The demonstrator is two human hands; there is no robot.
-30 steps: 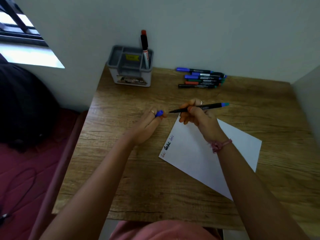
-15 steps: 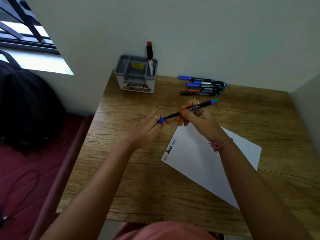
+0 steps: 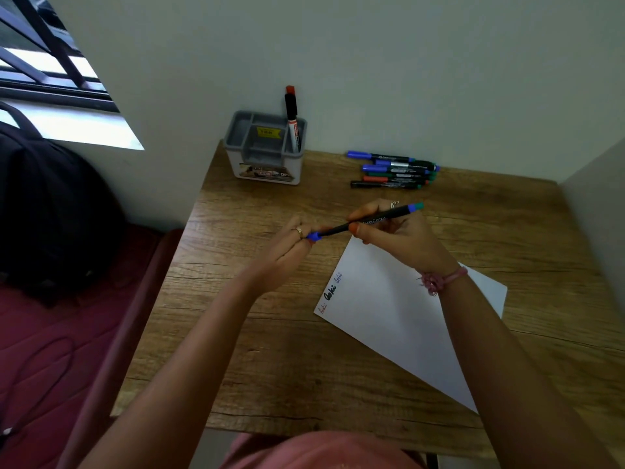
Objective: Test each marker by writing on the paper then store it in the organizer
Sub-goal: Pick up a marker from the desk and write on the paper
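Note:
My right hand (image 3: 399, 238) grips a thin black marker (image 3: 372, 220) with a blue-green end, held above the table. My left hand (image 3: 287, 252) pinches its blue cap (image 3: 314, 235), which sits on the marker's tip. A white paper (image 3: 399, 316) lies under my right wrist, with three short written words at its left corner. The grey organizer (image 3: 267, 150) stands at the back by the wall and holds one red-capped marker (image 3: 291, 120) upright. Several more markers (image 3: 392, 170) lie in a row at the back of the table.
The wooden table (image 3: 270, 350) meets a wall at the back and a side panel on the right. A dark bag (image 3: 50, 214) and a red cushion (image 3: 50, 350) lie on the left, below a window.
The cap in my left hand and the marker in my right hand came together; the cap now sits on the tip. The camera view shifted slightly down.

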